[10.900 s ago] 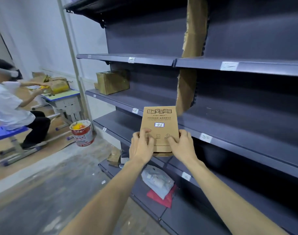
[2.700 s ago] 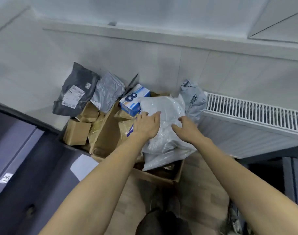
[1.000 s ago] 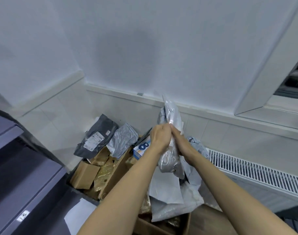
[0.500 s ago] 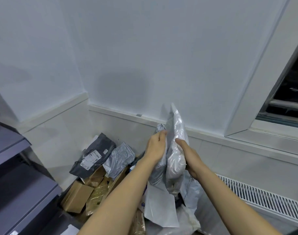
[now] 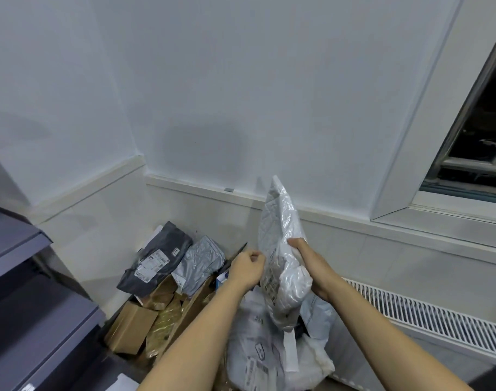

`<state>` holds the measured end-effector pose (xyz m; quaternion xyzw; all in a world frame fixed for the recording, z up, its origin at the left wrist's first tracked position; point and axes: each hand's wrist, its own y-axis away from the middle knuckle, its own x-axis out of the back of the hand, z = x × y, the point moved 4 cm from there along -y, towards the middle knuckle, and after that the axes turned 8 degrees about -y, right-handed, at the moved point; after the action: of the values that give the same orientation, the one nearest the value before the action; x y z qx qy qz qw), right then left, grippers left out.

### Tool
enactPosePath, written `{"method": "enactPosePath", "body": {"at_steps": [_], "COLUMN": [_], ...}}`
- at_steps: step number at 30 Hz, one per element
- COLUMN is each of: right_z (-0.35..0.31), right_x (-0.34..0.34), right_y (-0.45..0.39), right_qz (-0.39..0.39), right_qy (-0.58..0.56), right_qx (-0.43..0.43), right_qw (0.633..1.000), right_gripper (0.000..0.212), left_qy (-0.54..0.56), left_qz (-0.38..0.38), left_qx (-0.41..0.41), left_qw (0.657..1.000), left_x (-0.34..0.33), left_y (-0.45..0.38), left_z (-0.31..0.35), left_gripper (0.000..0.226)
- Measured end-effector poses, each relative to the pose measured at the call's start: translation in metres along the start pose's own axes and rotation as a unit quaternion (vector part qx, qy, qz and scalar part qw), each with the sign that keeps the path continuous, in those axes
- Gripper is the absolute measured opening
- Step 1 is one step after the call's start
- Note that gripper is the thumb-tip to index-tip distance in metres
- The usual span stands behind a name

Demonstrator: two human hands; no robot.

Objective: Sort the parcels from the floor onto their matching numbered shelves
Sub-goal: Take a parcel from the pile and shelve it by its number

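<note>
I hold a clear plastic parcel with quilted white fabric inside (image 5: 283, 249) upright in front of me, above the pile on the floor. My right hand (image 5: 311, 266) grips its right edge from behind. My left hand (image 5: 247, 268) is curled at its left edge, by the printed label; whether it grips the bag I cannot tell. Below lie more parcels: a large white mailer bag (image 5: 258, 351), a dark grey mailer (image 5: 156, 258), a silver-grey mailer (image 5: 200, 263), a small brown box (image 5: 131, 331) and a blue-and-white box (image 5: 221, 276), mostly hidden by my left wrist.
Dark grey shelves (image 5: 29, 320) stand at the left edge. A white radiator (image 5: 424, 317) runs along the wall at lower right, under a window (image 5: 478, 131). The parcels sit in an open cardboard carton (image 5: 190, 306) in the corner of the white walls.
The view has swung from the shelves to the floor pile. Both hands lifted the clear plastic parcel out of the pile and turned it upright; the left hand has slid to its left edge.
</note>
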<state>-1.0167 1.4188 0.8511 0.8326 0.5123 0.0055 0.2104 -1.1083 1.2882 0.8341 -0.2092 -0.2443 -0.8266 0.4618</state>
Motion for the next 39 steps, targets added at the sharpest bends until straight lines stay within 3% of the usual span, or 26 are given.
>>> {"method": "enactPosePath", "body": {"at_steps": [3, 6, 9, 18, 22, 26, 28, 30, 32, 36, 39], "right_z": [0.003, -0.002, -0.006, -0.008, -0.011, -0.019, -0.015, -0.008, -0.004, -0.003, -0.001], "right_x": [-0.001, 0.002, 0.006, 0.024, 0.03, 0.026, 0.025, 0.025, 0.024, 0.02, 0.024], "right_y": [-0.003, -0.002, -0.002, 0.006, 0.01, 0.014, 0.015, 0.016, 0.02, 0.028, 0.031], "right_qz": [0.022, 0.042, 0.047, 0.04, 0.067, 0.089, 0.091, 0.092, 0.087, 0.075, 0.091], "right_qy": [-0.008, -0.008, -0.006, -0.082, -0.079, 0.064, 0.124, 0.153, 0.175, 0.189, 0.189], "right_qx": [0.002, 0.013, 0.024, 0.017, 0.015, 0.077, 0.096, 0.112, 0.124, 0.147, 0.154], "right_qw": [1.0, 0.999, 0.999, 0.996, 0.995, 0.991, 0.983, 0.977, 0.973, 0.968, 0.966], "right_gripper": [0.07, 0.047, 0.034, 0.029, 0.015, 0.029, 0.026, 0.017, 0.034, 0.032, 0.053], "left_qy": [-0.07, -0.129, -0.15, -0.024, 0.007, 0.012, -0.039, -0.067, -0.069, -0.058, -0.049], "left_qz": [-0.026, -0.019, 0.002, 0.002, 0.052, 0.064, 0.059, 0.073, 0.088, 0.1, 0.098], "left_qx": [-0.028, -0.025, -0.04, -0.022, -0.022, -0.012, -0.006, -0.005, -0.014, -0.025, -0.028], "left_qw": [0.997, 0.991, 0.988, 0.999, 0.998, 0.998, 0.997, 0.995, 0.994, 0.993, 0.994], "left_x": [-0.005, -0.009, -0.011, -0.012, -0.007, -0.002, -0.002, 0.001, 0.005, 0.007, 0.007], "left_y": [0.0, -0.003, -0.004, 0.004, 0.005, 0.008, 0.009, 0.01, 0.013, 0.02, 0.025], "left_z": [-0.01, -0.015, -0.015, -0.01, -0.011, -0.011, -0.01, -0.009, -0.007, -0.004, 0.001], "left_gripper": [0.037, 0.051, 0.05, 0.057, 0.057, 0.061, 0.065, 0.061, 0.048, 0.033, 0.035]}}
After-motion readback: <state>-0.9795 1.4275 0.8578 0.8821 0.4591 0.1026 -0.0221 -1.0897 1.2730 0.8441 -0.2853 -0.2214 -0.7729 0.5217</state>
